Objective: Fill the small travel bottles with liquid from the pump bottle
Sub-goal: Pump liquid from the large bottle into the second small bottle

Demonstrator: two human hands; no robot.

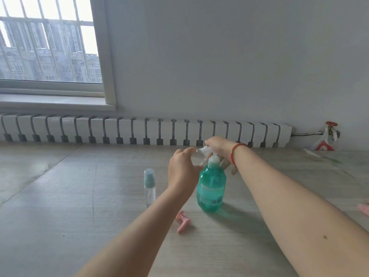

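The small clear plastic travel bottle (pixel 199 155) is mostly covered by the left hand (pixel 182 168), its fill level unreadable. The right hand (pixel 218 145) hides the pump head of the green translucent pump bottle (pixel 211 188). Far right, a pink object (pixel 363 208) is cut by the edge.

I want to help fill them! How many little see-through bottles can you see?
2. One small clear spray bottle with a teal cap stands on the floor; another small clear bottle, partly hidden, is in the left hand.

Left hand (pixel 182 166) holds clear bottle (pixel 199 156) at pump bottle (pixel 211 188) nozzle.
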